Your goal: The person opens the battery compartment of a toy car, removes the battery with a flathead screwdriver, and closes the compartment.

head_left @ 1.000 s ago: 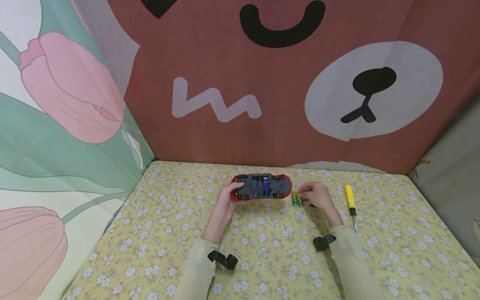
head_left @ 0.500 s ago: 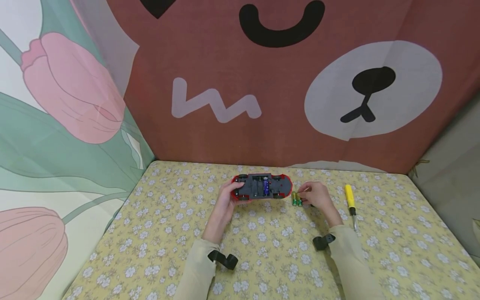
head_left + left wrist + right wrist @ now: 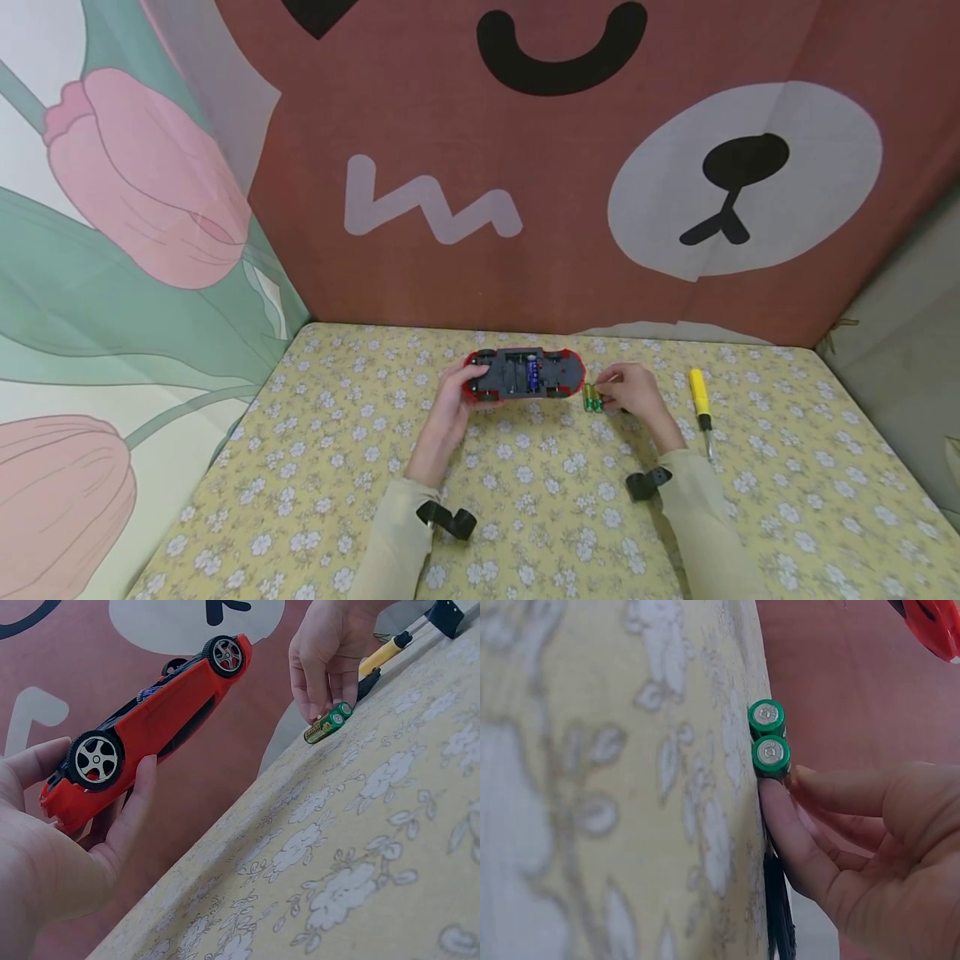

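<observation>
My left hand (image 3: pixel 450 402) grips one end of a red toy car (image 3: pixel 495 382), thumb on its dark underside, holding it above the table. The underside faces up in the head view and shows an uncovered battery compartment with a purple-blue battery (image 3: pixel 533 374) in it. Two green batteries (image 3: pixel 766 714) lie side by side on the table, just right of the car. My right hand (image 3: pixel 636 390) pinches the nearer green battery (image 3: pixel 771 754) between thumb and forefinger. In the left wrist view, the car's red side and black wheels (image 3: pixel 96 760) show.
A screwdriver (image 3: pixel 700 398) with a yellow and black handle lies to the right of my right hand. A small black object (image 3: pixel 367 684), its kind unclear, lies beside that hand. The table has a floral cloth (image 3: pixel 525 483); a printed curtain (image 3: pixel 450 283) hangs behind it.
The green battery at my right fingertips has shifted very slightly left, toward the other green battery. The left hand and the toy car stay nearly still.
</observation>
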The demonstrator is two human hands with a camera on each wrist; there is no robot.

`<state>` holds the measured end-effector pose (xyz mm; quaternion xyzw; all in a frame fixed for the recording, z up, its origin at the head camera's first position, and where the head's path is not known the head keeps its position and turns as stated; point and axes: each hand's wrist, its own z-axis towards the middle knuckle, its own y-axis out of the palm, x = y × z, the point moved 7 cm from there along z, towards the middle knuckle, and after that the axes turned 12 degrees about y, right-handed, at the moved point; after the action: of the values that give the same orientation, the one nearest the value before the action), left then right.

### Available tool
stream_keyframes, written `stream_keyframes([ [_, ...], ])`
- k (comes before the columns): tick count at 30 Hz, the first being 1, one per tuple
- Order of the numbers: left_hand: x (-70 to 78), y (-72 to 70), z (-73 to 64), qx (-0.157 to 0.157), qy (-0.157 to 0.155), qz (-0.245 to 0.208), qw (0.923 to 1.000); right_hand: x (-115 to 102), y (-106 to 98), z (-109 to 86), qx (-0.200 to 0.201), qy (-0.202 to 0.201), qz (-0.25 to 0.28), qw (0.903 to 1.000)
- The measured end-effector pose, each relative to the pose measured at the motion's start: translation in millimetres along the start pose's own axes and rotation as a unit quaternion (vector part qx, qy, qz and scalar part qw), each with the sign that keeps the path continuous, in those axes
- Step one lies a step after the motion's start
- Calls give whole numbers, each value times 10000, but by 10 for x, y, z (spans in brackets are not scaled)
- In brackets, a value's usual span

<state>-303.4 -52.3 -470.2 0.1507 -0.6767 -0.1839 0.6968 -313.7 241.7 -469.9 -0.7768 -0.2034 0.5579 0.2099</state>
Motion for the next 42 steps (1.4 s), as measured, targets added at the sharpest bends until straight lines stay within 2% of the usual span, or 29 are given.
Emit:
stream_keyframes([
  [7,-5,7,9,24,13,-72,10000,-122,-157,-82,373,-598,34,9975],
  [21,-3,7,-5,-19,-4,-75,10000,-469,-357,-290,1096,-1085,181,9879],
  [30,6,20,-14,-19,-16,-95,10000,-684,-376,-483,1166,-1432,368,9821],
  [42,5,34,-28,-40,-9,-126,9999,-897,-265,-662,1055,-1923,377,9749],
])
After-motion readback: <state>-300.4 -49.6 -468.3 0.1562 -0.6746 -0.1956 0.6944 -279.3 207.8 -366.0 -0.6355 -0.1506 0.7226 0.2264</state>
